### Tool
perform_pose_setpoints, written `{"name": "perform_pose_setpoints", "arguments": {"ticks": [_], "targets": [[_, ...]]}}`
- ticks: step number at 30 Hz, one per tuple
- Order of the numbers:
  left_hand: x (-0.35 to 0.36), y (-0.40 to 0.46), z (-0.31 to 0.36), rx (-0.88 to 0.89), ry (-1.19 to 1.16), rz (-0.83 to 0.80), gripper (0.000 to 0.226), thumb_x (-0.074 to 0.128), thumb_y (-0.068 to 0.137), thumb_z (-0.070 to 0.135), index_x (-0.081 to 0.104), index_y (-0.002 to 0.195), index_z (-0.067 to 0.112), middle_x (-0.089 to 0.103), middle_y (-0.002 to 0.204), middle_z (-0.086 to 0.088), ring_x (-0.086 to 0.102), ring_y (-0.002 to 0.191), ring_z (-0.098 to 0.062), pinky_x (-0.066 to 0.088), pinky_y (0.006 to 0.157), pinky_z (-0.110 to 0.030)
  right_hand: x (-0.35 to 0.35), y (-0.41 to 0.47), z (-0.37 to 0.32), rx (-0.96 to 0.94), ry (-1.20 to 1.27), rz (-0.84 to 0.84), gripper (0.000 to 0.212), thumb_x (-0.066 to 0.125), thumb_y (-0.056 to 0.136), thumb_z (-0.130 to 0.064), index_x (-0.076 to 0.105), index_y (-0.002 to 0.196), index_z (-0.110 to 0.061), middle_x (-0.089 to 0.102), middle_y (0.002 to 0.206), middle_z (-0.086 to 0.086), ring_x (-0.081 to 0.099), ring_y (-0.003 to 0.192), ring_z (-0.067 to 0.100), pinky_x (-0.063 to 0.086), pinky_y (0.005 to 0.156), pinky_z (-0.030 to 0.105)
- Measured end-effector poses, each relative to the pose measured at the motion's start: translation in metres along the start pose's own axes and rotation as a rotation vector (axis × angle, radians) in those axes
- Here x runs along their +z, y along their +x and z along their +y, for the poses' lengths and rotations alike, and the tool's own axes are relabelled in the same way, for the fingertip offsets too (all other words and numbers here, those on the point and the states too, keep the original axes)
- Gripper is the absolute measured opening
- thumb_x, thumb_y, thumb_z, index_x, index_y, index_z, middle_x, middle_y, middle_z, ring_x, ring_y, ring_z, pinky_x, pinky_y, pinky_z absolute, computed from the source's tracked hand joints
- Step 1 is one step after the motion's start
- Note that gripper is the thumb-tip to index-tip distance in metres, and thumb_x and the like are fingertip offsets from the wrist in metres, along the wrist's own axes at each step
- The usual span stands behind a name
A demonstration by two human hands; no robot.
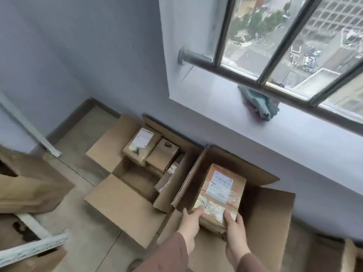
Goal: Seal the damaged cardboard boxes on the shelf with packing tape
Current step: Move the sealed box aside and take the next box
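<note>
1. Nearest to us, our left hand (pixel 191 217) and right hand (pixel 234 222) each curl their grip round the near end of a small brown cardboard parcel wrapped in clear tape (pixel 220 197), thumbs on top, one hand at either side.
2. That parcel sits inside, or just above, the large open brown cardboard carton on the right (pixel 271 218), whose flaps stand spread; we cannot tell whether it rests on the bottom.
3. We judge this parcel already sealed, since glossy tape bands cross its top, and it is being stowed or lifted out.
4. Its white shipping label (pixel 220 186) carries print too blurred to read.
5. Further left, a second open brown carton (pixel 110 195) holds several more small taped parcels (pixel 151 154); one bears a white label, also illegible.
6. No tape roll shows, and the white metal shelf rail (pixel 33 248) at near left hints at boxes left to do.
7. Farthest, a crumpled teal cloth (pixel 261 105) lies on the windowsill.
</note>
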State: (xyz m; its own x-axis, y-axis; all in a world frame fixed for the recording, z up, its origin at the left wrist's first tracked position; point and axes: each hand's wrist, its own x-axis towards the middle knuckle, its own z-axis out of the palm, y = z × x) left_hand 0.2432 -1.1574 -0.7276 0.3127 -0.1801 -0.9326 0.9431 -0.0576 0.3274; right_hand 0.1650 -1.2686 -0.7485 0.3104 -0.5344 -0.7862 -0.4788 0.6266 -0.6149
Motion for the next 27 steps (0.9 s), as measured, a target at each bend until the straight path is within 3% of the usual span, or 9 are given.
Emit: {"name": "perform_pose_setpoints", "arguments": {"ticks": [3,6,7,10,13,15,17,21,27], "targets": [[0.013,0.055,-0.005,-0.006,-0.117,0.079,0.096,0.071,0.096,0.03,0.006,0.164,0.015,0.03,0.165,-0.004,0.036,0.147,-0.022,0.025,0.124,-0.037,0.004,0.049,0.019,0.056,0.022,-0.016,0.033,0.059,0.104,-0.023,0.055,0.137,-0.021,0.07,0.127,0.008,0.069,0.112,0.031,0.055,0.1,0.051],[0.019,0.1,-0.008,-0.015,-0.171,0.156,0.064,0.068,0.099,0.025,0.037,0.151,0.004,0.051,0.145,-0.009,0.048,0.12,-0.018,0.034,0.111,-0.033,0.012,0.086,0.034,0.126,0.037,-0.017,0.023,0.059,0.104,-0.021,0.057,0.127,-0.022,0.072,0.116,0.012,0.073,0.096,0.031,0.062,0.061,0.037],[0.02,0.115,-0.01,-0.024,-0.176,0.174,0.054,0.066,0.101,0.024,0.043,0.144,0.002,0.056,0.134,-0.008,0.048,0.114,-0.018,0.036,0.105,-0.033,0.015,0.098,0.038,0.141,0.029,-0.015,0.022,0.06,0.104,-0.022,0.057,0.125,-0.022,0.072,0.115,0.012,0.073,0.094,0.032,0.06,0.056,0.036],[0.02,0.149,-0.01,-0.037,-0.186,0.208,0.033,0.06,0.104,0.025,0.054,0.127,0.002,0.06,0.107,-0.006,0.052,0.103,-0.019,0.033,0.09,-0.029,0.023,0.133,0.054,0.157,-0.014,-0.018,0.028,0.06,0.103,-0.021,0.053,0.131,-0.021,0.071,0.117,0.012,0.07,0.1,0.032,0.057,0.067,0.037],[0.023,0.175,-0.011,-0.04,-0.221,0.244,0.016,0.054,0.107,0.025,0.054,0.11,0.01,0.059,0.106,-0.009,0.056,0.091,-0.022,0.04,0.085,-0.03,0.031,0.168,0.069,0.148,-0.078,-0.041,0.035,0.06,0.103,-0.015,0.049,0.136,-0.014,0.068,0.123,0.016,0.067,0.109,0.035,0.057,0.089,0.047],[0.023,0.187,-0.012,-0.067,-0.251,0.255,0.022,0.049,0.109,0.028,0.052,0.124,0.013,0.059,0.128,-0.015,0.057,0.119,-0.029,0.043,0.102,-0.034,0.035,0.187,0.077,0.164,-0.128,-0.065,0.036,0.06,0.102,-0.012,0.047,0.136,-0.011,0.066,0.128,0.019,0.064,0.117,0.038,0.049,0.107,0.053],[0.021,0.202,-0.015,-0.097,-0.283,0.283,0.041,0.045,0.11,0.029,0.045,0.144,0.007,0.048,0.151,-0.016,0.042,0.143,-0.03,0.032,0.117,-0.037,0.038,0.201,0.084,0.172,-0.15,-0.079,0.035,0.059,0.102,-0.008,0.047,0.134,-0.01,0.066,0.128,0.019,0.063,0.12,0.038,0.048,0.109,0.051],[0.019,0.228,-0.019,-0.084,-0.251,0.31,0.035,0.044,0.111,0.024,0.046,0.142,0.008,0.047,0.152,-0.015,0.043,0.142,-0.03,0.033,0.116,-0.038,0.044,0.222,0.095,0.174,-0.199,-0.067,0.034,0.058,0.101,-0.001,0.047,0.133,-0.008,0.068,0.122,0.02,0.066,0.111,0.037,0.051,0.096,0.044],[0.016,0.25,-0.017,-0.121,-0.229,0.324,0.05,0.037,0.112,0.03,0.032,0.157,0.01,0.034,0.163,-0.011,0.033,0.15,-0.028,0.029,0.12,-0.041,0.051,0.231,0.097,0.174,-0.338,-0.03,0.058,0.069,0.094,-0.007,0.045,0.147,-0.008,0.062,0.135,0.019,0.061,0.123,0.037,0.045,0.112,0.049]]}}
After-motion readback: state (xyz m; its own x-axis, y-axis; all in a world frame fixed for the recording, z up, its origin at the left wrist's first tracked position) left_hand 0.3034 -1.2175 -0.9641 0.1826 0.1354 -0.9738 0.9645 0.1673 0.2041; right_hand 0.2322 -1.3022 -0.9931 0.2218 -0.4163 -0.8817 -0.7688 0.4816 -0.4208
